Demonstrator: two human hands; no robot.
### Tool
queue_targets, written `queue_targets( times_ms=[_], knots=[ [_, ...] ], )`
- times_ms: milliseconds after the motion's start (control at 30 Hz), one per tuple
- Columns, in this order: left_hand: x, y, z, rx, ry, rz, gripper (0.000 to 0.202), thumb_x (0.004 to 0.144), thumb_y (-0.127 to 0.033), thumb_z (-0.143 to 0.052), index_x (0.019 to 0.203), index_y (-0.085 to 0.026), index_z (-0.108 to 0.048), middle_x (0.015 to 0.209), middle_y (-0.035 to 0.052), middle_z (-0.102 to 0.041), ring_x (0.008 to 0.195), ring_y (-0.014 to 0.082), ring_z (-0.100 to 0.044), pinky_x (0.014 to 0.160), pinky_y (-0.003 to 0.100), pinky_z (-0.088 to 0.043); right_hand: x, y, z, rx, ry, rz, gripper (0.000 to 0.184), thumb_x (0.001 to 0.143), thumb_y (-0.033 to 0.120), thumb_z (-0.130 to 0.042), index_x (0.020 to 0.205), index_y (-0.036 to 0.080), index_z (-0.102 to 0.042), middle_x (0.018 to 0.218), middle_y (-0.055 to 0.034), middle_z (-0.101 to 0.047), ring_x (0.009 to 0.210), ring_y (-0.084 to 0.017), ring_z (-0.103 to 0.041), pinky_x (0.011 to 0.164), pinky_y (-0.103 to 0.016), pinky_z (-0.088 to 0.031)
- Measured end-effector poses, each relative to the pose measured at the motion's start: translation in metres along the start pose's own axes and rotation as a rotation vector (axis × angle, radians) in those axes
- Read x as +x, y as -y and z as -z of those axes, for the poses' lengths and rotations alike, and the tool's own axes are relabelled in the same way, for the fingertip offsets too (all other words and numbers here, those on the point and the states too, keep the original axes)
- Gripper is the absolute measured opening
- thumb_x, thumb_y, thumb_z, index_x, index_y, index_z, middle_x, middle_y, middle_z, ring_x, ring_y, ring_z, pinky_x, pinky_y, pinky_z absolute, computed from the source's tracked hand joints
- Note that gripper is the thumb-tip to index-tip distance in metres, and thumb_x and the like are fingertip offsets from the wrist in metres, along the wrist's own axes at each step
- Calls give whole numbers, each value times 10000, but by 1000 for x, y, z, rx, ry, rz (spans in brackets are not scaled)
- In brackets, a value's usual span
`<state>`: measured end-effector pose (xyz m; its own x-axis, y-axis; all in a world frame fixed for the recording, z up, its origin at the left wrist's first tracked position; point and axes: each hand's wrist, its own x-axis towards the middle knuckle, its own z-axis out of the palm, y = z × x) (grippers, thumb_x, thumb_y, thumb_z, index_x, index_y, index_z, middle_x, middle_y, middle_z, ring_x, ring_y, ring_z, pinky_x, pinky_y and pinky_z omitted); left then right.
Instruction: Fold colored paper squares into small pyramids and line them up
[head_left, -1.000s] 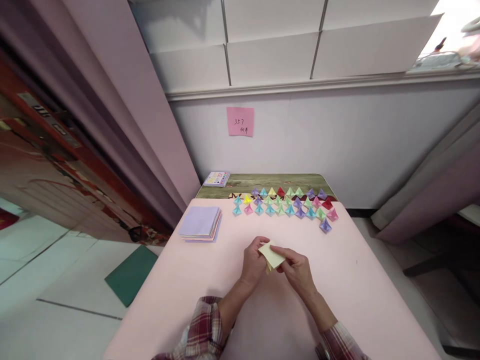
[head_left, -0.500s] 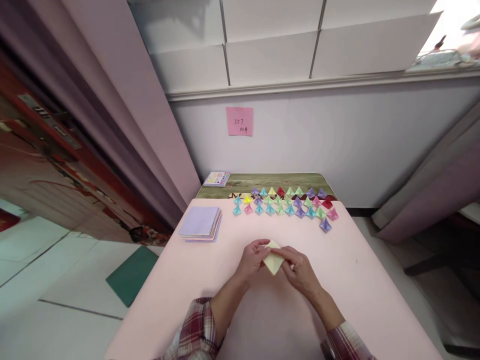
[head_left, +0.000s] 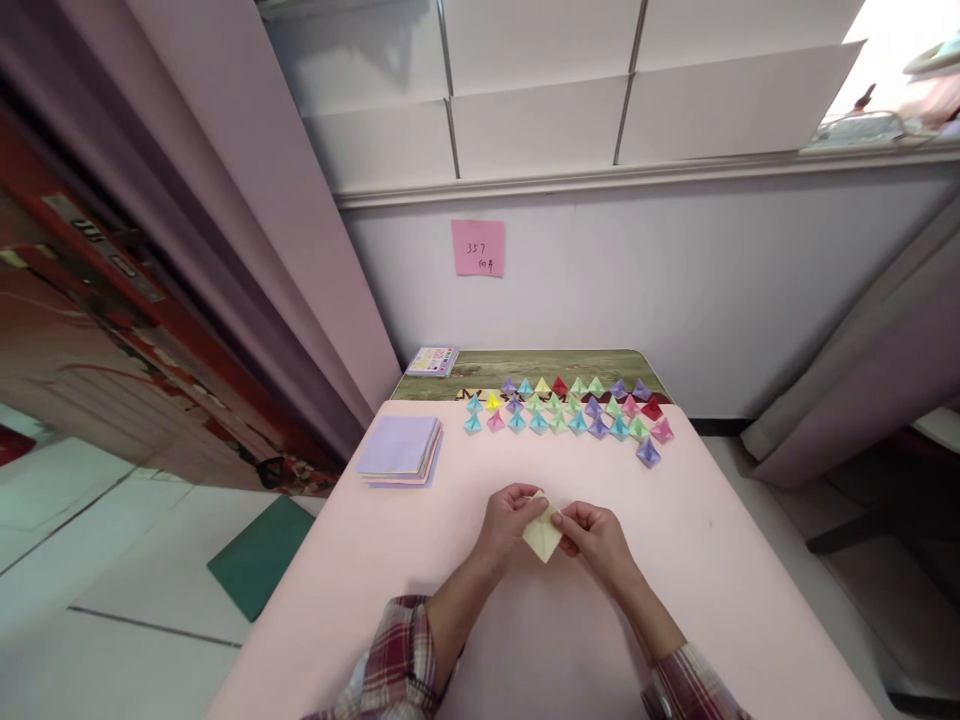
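Both hands hold a pale yellow folded paper (head_left: 543, 535) just above the pink table (head_left: 720, 590). My left hand (head_left: 508, 520) pinches its left edge with curled fingers. My right hand (head_left: 595, 540) pinches its right side, thumb on top. The paper is folded into a small diamond-like shape between them. Farther back, several small folded paper shapes (head_left: 570, 412) in blue, green, purple, pink, red and yellow lie in rows.
A stack of lilac and pink square paper sheets (head_left: 400, 449) lies at the table's left. A small colourful packet (head_left: 433, 361) rests on the wooden tabletop (head_left: 600, 362) behind. A pink note (head_left: 478, 247) is stuck on the wall. A green mat (head_left: 259, 555) lies on the floor.
The yellow paper has been folded smaller, from a flat tilted sheet to a compact diamond. Both hands drew closer together and stayed in the same spot over the table.
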<state>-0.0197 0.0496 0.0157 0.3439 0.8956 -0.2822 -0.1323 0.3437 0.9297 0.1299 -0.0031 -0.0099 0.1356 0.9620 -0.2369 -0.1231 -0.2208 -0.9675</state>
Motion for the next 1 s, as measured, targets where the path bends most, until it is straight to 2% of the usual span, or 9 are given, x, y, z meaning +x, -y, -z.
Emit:
queue_targets(
  times_ms=[133, 267, 367, 467, 533, 633, 733, 867, 1000],
  knots=[
    [4, 9, 7, 139, -3, 13, 317, 619, -404, -780, 658, -115, -657, 552, 2, -609, 499, 125, -535, 496, 234, -384, -4, -5, 0, -19, 89, -18, 367, 700, 517, -713, 650, 165, -623, 483, 25, -582, 424, -107, -504, 434, -213, -389],
    [7, 18, 9, 209, -5, -51, 296, 639, -394, -760, 622, -123, -643, 522, -16, -579, 478, 111, -505, 475, 222, -352, -4, -9, 1, -39, 109, 19, 352, 731, 505, -691, 686, 163, -622, 526, 32, -575, 464, -107, -517, 461, -213, -398],
    [8, 21, 9, 193, 1, -60, 288, 688, -398, -717, 687, -117, -656, 575, 2, -611, 516, 123, -532, 504, 229, -379, 0, -12, 0, -58, 56, 49, 349, 742, 499, -679, 674, 162, -623, 516, 37, -556, 458, -105, -501, 453, -214, -388],
    [8, 20, 11, 151, 18, -88, 331, 726, -351, -682, 966, -124, -660, 613, -7, -623, 538, 122, -543, 531, 226, -390, 3, -13, 0, 18, -7, 10, 341, 711, 499, -698, 715, 165, -632, 496, 52, -537, 435, -103, -481, 434, -215, -380],
    [6, 16, 12, 124, 50, -109, 430, 741, -318, -662, 1132, -146, -606, 609, -23, -612, 537, 116, -537, 539, 219, -389, 4, -10, 0, 94, -60, -4, 343, 693, 477, -713, 843, 176, -647, 477, 76, -502, 420, -103, -469, 418, -210, -376],
    [3, 9, 12, 83, 97, -79, 329, 743, -322, -657, 1018, -143, -661, 683, 9, -634, 603, 128, -563, 568, 226, -417, 1, -1, -1, 165, -112, 20, 347, 700, 421, -705, 954, 190, -650, 498, 79, -505, 426, -104, -480, 420, -208, -400],
    [-2, -1, 9, -8, 104, -17, 263, 728, -357, -684, 860, -129, -690, 781, 50, -657, 709, 163, -597, 626, 259, -466, -3, 10, 1, 184, -105, 20, 258, 711, 386, -682, 853, 171, -681, 610, 23, -600, 495, -110, -537, 499, -232, -472],
    [-10, -15, 6, -170, 162, 18, 330, 745, -406, -695, 920, -127, -679, 848, 81, -671, 768, 188, -621, 701, 319, -511, -9, 21, 4, 249, -39, 45, 298, 723, 365, -679, 940, 162, -700, 660, -6, -622, 631, -153, -596, 644, -285, -519],
    [-14, -20, 8, -233, 250, 2, 424, 658, -299, -794, 1023, -138, -648, 919, 93, -693, 825, 207, -652, 814, 374, -507, -13, 24, 7, 262, 10, 89, 378, 703, 341, -715, 1039, 171, -681, 757, -30, -650, 741, -183, -624, 740, -325, -515]
  ],
)
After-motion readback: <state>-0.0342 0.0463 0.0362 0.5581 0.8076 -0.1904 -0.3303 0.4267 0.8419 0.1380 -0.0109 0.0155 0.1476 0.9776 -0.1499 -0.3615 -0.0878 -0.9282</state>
